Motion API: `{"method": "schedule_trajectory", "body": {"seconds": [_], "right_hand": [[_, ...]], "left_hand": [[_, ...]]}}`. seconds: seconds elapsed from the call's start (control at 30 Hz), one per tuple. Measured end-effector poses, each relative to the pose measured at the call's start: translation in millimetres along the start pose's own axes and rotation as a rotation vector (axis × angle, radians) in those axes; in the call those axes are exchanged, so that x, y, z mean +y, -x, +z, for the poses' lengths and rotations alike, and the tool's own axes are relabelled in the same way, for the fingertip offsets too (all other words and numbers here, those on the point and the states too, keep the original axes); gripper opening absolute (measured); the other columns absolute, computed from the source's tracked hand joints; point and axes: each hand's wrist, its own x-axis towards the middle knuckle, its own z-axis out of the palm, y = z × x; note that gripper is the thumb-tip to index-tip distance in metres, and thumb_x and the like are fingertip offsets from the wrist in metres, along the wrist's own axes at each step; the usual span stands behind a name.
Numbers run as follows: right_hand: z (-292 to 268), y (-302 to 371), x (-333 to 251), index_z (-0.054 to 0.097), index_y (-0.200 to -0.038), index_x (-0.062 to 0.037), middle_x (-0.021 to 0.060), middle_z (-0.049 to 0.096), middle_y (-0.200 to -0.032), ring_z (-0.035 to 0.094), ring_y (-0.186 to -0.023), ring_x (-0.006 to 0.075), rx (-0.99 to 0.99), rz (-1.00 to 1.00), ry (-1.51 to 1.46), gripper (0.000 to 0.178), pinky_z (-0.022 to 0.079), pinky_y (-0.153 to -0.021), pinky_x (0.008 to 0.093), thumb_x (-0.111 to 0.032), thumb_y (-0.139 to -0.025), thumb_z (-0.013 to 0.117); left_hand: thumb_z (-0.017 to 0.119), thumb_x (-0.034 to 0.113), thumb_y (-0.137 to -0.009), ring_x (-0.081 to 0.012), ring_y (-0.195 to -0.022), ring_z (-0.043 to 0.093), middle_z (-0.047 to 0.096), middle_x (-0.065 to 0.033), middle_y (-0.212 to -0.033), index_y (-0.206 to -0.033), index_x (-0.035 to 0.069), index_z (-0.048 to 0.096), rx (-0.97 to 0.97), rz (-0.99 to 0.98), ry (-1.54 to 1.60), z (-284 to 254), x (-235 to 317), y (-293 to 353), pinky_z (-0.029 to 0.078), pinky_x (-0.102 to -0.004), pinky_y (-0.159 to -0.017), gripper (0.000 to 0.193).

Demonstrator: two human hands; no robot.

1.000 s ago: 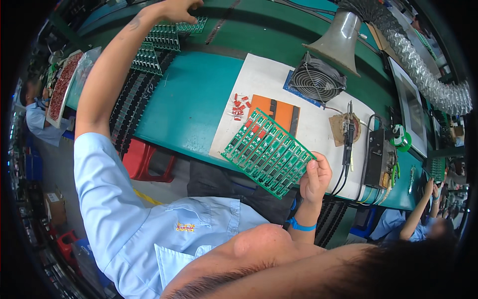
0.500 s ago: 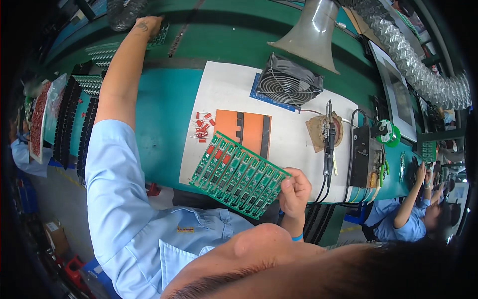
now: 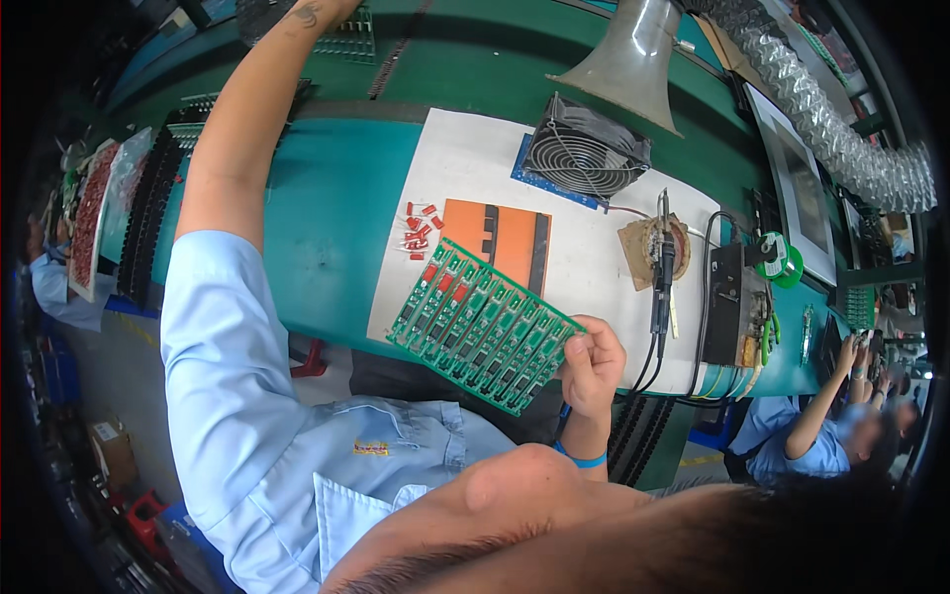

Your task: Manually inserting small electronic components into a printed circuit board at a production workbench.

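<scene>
Green board (image 3: 485, 330): few rows bore red parts (image 3: 459, 293), most none; right hand (image 3: 596, 364) pinched its corner; left hand's (image 3: 339, 7) grip couldn't be told.

Fan (image 3: 586, 160) behind circuit board (image 3: 483, 335); soldering iron (image 3: 666, 259) right; tray (image 3: 96, 243), apparently, far left.

Electronics assembly workshop, production-line type. Evidence: teal-topped workbench (image 3: 336, 218) bearing soldering iron (image 3: 666, 259), green spool of solder wire (image 3: 782, 260), caged fan (image 3: 589, 150). Flared fume hood (image 3: 623, 61); ribbed silver duct (image 3: 836, 134). Multi-unit circuit-board panel (image 3: 482, 329) in hand. Co-workers (image 3: 816, 447) either side, matching light-blue shirts.
</scene>
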Motion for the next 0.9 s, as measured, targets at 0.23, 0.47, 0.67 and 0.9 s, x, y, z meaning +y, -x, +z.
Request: {"method": "schedule_trajectory", "body": {"seconds": [0.23,0.47,0.67,0.9], "right_hand": [[-4,0,2,0.055,-0.118,0.0066,0.0134,0.067,-0.092,0.06,-0.069,0.0113,-0.051,-0.008,0.019,0.025,0.05,-0.062,0.0198,-0.008,-0.098,0.059],[1,-3,2,0.055,-0.118,0.0059,0.0095,0.068,-0.087,0.059,-0.063,0.0087,-0.048,-0.05,-0.029,0.025,0.047,-0.052,0.0173,-0.01,-0.098,0.059],[-2,-6,5,0.055,-0.118,0.0054,0.0068,0.066,-0.084,0.057,-0.062,0.0074,-0.039,-0.073,-0.024,0.025,0.046,-0.053,0.0172,-0.01,-0.099,0.058],[-9,-7,9,0.055,-0.117,0.0047,0.0114,0.067,-0.095,0.062,-0.073,0.0107,-0.105,-0.084,0.013,0.023,0.051,-0.066,0.0198,-0.012,-0.101,0.055]], "left_hand": [[0.057,0.015,-0.086,-0.0358,-0.08,0.069,0.07,-0.0179,-0.086,-0.085,0.003,0.068,0.276,0.193,0.011,-114,68,92,0.054,-0.0454,-0.071,0.015],[0.059,0.015,-0.082,-0.0349,-0.082,0.067,0.069,-0.0168,-0.089,-0.085,0.004,0.066,-0.014,-0.216,-0.379,-220,121,225,0.052,-0.0423,-0.074,0.014],[0.063,0.001,-0.078,-0.0337,-0.093,0.067,0.07,-0.0098,-0.1,-0.094,0.002,0.068,0.046,-0.317,-0.404,-206,129,312,0.054,-0.0434,-0.081,0.017],[0.058,0.004,-0.082,-0.0348,-0.079,0.067,0.071,-0.0112,-0.085,-0.094,0.006,0.071,-0.165,-0.311,-0.432,-142,91,337,0.054,-0.0429,-0.072,0.017]]}}
